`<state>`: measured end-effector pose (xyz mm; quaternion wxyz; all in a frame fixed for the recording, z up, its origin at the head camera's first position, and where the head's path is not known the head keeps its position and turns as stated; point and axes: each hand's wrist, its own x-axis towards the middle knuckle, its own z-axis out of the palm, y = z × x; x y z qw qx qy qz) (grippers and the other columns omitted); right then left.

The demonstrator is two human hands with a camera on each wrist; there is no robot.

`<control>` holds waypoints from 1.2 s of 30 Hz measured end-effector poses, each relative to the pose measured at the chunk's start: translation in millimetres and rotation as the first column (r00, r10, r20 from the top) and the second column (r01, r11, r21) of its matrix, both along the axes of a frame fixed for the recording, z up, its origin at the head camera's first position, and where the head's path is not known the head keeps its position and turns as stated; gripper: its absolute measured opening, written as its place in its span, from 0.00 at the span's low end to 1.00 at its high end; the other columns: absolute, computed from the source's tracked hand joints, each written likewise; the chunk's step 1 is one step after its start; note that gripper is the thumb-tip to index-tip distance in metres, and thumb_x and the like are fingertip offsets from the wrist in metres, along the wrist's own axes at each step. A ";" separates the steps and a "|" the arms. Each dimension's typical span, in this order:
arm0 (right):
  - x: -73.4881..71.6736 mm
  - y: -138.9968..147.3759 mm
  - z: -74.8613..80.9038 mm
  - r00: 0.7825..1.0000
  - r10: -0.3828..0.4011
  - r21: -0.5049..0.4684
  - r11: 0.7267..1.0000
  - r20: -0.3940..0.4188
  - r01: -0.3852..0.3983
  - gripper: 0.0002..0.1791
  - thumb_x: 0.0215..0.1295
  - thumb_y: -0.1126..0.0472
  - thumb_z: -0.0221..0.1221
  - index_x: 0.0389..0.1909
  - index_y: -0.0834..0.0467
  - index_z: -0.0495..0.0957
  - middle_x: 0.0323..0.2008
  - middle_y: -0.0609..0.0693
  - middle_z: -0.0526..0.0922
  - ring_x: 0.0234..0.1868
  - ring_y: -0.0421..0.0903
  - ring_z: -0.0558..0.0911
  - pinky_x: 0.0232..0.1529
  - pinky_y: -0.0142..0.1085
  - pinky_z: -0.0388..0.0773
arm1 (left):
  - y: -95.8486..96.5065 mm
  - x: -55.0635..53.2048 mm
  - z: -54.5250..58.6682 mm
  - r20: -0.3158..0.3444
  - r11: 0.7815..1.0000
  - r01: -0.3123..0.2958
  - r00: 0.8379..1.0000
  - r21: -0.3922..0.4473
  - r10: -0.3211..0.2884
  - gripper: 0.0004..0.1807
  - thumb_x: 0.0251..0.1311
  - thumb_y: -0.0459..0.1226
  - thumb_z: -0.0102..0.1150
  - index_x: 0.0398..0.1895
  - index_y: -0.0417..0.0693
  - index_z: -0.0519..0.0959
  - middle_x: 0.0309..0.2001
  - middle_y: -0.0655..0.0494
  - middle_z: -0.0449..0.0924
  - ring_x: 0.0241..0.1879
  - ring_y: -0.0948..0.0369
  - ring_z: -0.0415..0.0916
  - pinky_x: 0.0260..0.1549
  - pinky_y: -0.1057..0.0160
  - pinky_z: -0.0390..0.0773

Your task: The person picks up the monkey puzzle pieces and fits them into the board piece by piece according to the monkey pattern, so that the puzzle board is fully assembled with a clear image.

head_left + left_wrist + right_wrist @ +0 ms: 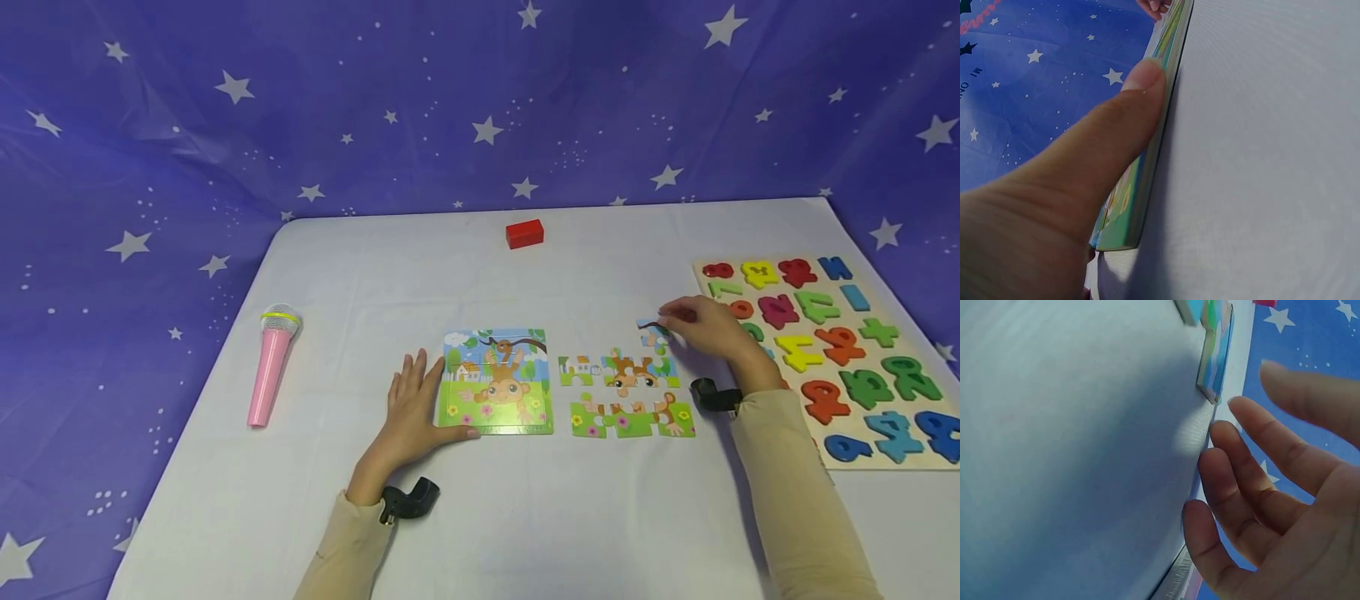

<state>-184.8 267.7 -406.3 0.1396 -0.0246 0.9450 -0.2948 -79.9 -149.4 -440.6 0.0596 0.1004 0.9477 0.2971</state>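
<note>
A square monkey picture puzzle [495, 408] lies flat on the table. My left hand [412, 408] rests at its near left corner, fingers spread straight along the left side. In the left wrist view the thumb [1129, 106] lies against the puzzle's edge. Right of it lie loose monkey jigsaw pieces [633, 421] in rough rows. My right hand [701, 325] hovers beside the top right piece [651, 332], which shows a branch. In the right wrist view its fingers [1266, 434] are loosely bent, the thumb apart from them, and a gap shows between the fingertips and the piece [1215, 369].
A number and symbol board [795, 325] with colourful pieces lies at the right, close to the right forearm. A pink toy microphone [272, 367] lies at the left. Near the far edge sits a red block [525, 234]. A starry purple cloth [420, 100] hangs behind the white table.
</note>
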 end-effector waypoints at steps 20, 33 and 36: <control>23.6 -14.2 -2.3 0.994 0.102 0.153 0.984 -0.046 -0.094 0.38 0.61 0.46 0.53 0.62 0.70 0.57 0.56 0.72 0.58 0.56 0.65 0.58 0.55 0.63 0.59 | -0.3 0.4 -0.6 -0.010 1.000 0.004 1.000 -0.013 -0.005 0.61 0.33 0.59 0.69 0.70 0.45 0.50 0.72 0.40 0.35 0.71 0.44 0.27 0.66 0.41 0.34; 27.5 -22.9 -3.9 0.988 0.084 0.188 0.980 -0.129 -0.059 0.31 0.60 0.56 0.55 0.55 0.76 0.62 0.51 0.74 0.61 0.52 0.66 0.61 0.51 0.59 0.61 | -1.4 0.9 0.5 -0.002 1.000 0.004 1.000 -0.018 -0.004 0.61 0.33 0.59 0.69 0.70 0.45 0.49 0.72 0.40 0.34 0.71 0.44 0.27 0.66 0.42 0.33; 27.3 -22.2 -3.6 0.988 0.060 0.165 0.986 -0.143 -0.036 0.31 0.58 0.57 0.58 0.52 0.76 0.61 0.45 0.71 0.65 0.46 0.63 0.64 0.46 0.56 0.65 | -0.6 1.5 0.3 -0.001 1.000 0.004 1.000 -0.017 -0.004 0.61 0.33 0.59 0.69 0.70 0.45 0.49 0.72 0.41 0.34 0.71 0.45 0.27 0.66 0.42 0.33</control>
